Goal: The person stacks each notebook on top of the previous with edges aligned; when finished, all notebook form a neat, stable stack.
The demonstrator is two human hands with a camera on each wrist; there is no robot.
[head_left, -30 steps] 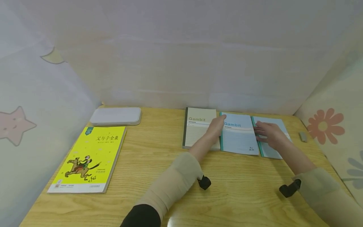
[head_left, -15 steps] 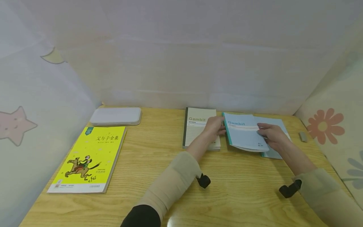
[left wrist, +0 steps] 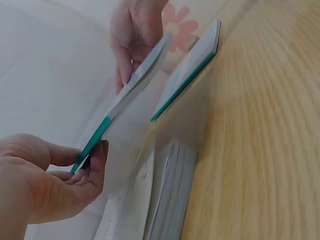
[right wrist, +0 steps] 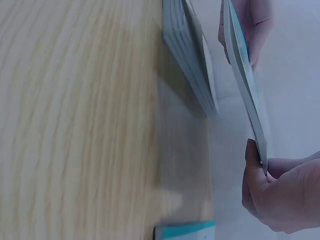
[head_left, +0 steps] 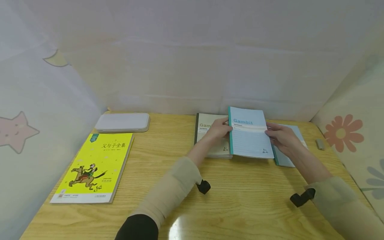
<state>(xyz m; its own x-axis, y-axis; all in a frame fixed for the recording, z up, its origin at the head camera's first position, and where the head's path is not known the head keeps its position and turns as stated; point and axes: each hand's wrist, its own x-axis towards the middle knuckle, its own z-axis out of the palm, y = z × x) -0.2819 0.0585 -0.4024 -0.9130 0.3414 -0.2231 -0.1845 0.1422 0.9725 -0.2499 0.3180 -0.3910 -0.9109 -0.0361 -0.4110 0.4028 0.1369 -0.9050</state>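
A light blue notebook with a teal spine [head_left: 250,136] is held up off the table between both hands. My left hand [head_left: 218,129] pinches its spine edge, thumb on one side and fingers on the other, as the left wrist view shows at the hand [left wrist: 60,180]. The opposite edge is pinched by my right hand [head_left: 283,136], seen also as a hand in the right wrist view [right wrist: 282,192]. Below and left lies a stack of cream notebooks [head_left: 217,151], partly covered by my left hand. A second blue notebook [head_left: 285,156] lies flat beneath my right hand.
A yellow book [head_left: 93,166] lies at the left of the wooden table [head_left: 234,200], with a white case [head_left: 123,122] behind it. A small grey object [head_left: 320,144] sits near the right edge. Pale cloth walls stand behind and at both sides.
The blue notebook has come up off the table, first tilting, then shifting back and left so it overlaps the cream stack's edge. My right hand has taken hold of its right edge.
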